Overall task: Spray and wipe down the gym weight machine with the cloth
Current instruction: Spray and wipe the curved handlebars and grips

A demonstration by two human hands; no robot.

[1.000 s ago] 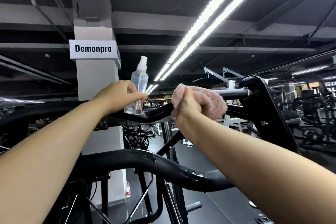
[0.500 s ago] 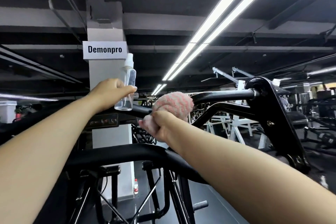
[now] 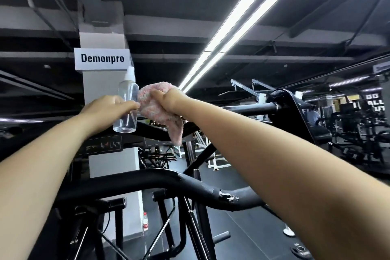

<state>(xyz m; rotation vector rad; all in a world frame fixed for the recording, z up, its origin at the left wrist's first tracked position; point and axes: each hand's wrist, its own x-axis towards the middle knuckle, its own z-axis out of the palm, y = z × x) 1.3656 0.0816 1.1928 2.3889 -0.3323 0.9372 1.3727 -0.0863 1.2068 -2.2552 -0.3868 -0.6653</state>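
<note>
landmark: upper crossbar (image 3: 249, 108) of the weight machine, black tube with its long axis running left-right across the view, ending at a black end plate (image 3: 289, 110) on its right.
cloth: pink cloth (image 3: 157, 101), bunched, just left of the crossbar's visible stretch and a little above its line; 1 loose corner hangs down below bar level. Contact between cloth and bar is hidden by the hand, cannot tell.
right hand: right hand (image 3: 168, 99) has its fingers curled round the cloth, holding it in a wad; forearm crosses in front of the crossbar.
bottle: clear spray bottle (image 3: 126, 105), just left of the cloth, left of the crossbar's visible part. Long axis near vertical, slightly tilted, white nozzle cap up, base down. Which way the nozzle opening faces is too small to tell.
left hand: left hand (image 3: 105, 110) wraps the bottle's middle, fingertips touching the cloth's edge.
key relation: both hands sit at the left end of the bar, close together; unwiped-looking tube lies to the right of the cloth. Right hand is the nearer one to it.
next move, judged: cloth likely slides rightward along the bar's axis, or bottle turns toward the bar for a spray.
lower bar: curved black bar (image 3: 160, 181) well below the crossbar, nearer the camera, touched by neither hand.
</note>
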